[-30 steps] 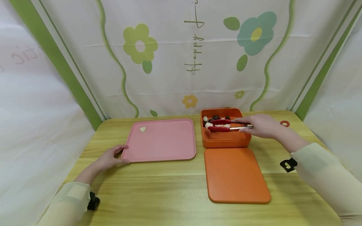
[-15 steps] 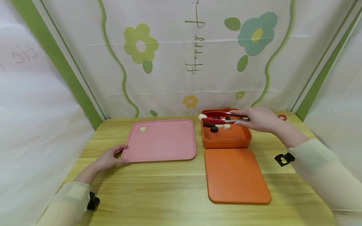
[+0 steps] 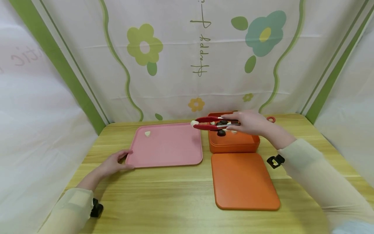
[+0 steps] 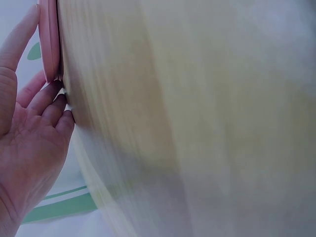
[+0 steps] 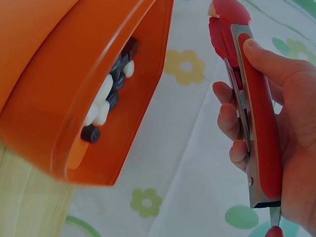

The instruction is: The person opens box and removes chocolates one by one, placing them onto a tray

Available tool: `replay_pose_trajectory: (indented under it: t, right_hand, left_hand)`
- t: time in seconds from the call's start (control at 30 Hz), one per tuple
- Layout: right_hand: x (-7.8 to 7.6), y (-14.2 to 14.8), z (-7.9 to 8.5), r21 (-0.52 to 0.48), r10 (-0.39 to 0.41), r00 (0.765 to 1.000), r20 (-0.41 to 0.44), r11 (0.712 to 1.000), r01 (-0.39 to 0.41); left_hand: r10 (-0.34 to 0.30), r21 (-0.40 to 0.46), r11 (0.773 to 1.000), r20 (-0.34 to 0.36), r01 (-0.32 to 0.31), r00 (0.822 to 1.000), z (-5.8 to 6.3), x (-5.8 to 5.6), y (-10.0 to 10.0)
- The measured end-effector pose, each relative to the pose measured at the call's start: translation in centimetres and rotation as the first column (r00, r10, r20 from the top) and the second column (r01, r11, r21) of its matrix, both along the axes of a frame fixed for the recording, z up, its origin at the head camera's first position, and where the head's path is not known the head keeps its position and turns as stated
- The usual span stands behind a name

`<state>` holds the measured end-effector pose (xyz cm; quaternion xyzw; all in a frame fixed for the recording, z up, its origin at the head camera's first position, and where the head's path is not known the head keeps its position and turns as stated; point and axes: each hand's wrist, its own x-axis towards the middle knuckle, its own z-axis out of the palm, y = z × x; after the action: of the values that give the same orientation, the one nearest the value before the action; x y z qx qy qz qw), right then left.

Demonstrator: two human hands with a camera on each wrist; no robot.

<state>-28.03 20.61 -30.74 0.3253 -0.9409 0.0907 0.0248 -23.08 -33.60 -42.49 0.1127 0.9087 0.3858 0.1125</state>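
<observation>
My right hand [image 3: 250, 123] grips red-and-silver tongs [image 3: 206, 127], whose tips pinch a small white piece [image 3: 194, 123] over the right edge of a pink tray [image 3: 169, 148]. In the right wrist view the thumb lies along the red handle [image 5: 266, 133] and the fingers curl round the other side. The tray's left end is held by my left hand [image 3: 115, 162], its thumb and fingers at the near corner, as the left wrist view also shows. One white, roughly triangular piece [image 3: 147, 133] lies on the tray. Dark and white pieces [image 5: 101, 106] sit in an orange box [image 3: 233, 148].
The box stands at the table's back, right of the tray. Its flat orange lid [image 3: 245, 182] lies in front of it on the wooden table [image 3: 163, 198]. A flower-patterned curtain [image 3: 172, 74] rises behind the table.
My right hand has lifted the tongs with a white piece out of the orange box and carried it left, to the tray's right edge. My left hand and the tray have stayed put.
</observation>
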Motion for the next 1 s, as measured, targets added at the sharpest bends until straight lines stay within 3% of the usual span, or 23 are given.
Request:
replay_pose_trajectory:
  t: [0.33, 0.7, 1.0]
  right_hand:
    - [-1.3, -3.3, -0.4, 0.051, 0.033, 0.999, -0.027, 0.998, -0.032]
    - [-2.7, -7.5, -1.4, 0.089, 0.031, 0.999, 0.033, 0.995, -0.033]
    - [-3.4, -10.2, -2.1, 0.09, 0.071, 0.997, 0.027, 0.993, -0.073]
  left_hand:
    - [0.006, -0.024, 1.0, 0.002, -0.006, 1.0, -0.1, -0.2, -0.1]
    - [0.008, -0.008, 1.0, 0.005, -0.008, 1.0, -0.4, -0.4, -0.2]
    - [0.01, 0.002, 1.0, 0.014, -0.01, 1.0, -0.5, -0.3, -0.5]
